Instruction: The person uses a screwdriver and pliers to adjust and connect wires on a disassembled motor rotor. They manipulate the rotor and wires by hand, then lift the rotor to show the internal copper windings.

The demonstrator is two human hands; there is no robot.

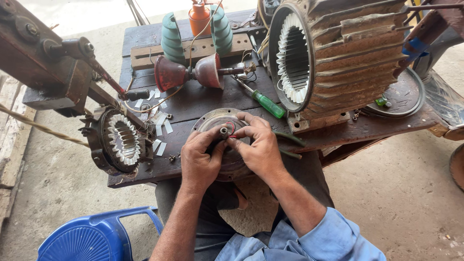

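Motor end cover with red wire held by both hands.

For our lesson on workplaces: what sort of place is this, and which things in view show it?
Probably a motor repair workshop. A large ribbed motor housing lies on the worn wooden bench, a smaller stator sits at its edge, and a green-handled screwdriver lies nearby.

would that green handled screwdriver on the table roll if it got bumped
Probably yes: the screwdriver has a rounded handle and lies flat on the wooden table, nothing visibly blocking it. It looks light and stiff, so a nudge would likely shift it. The big motor housing beside its handle end would probably stop it rolling far that way.
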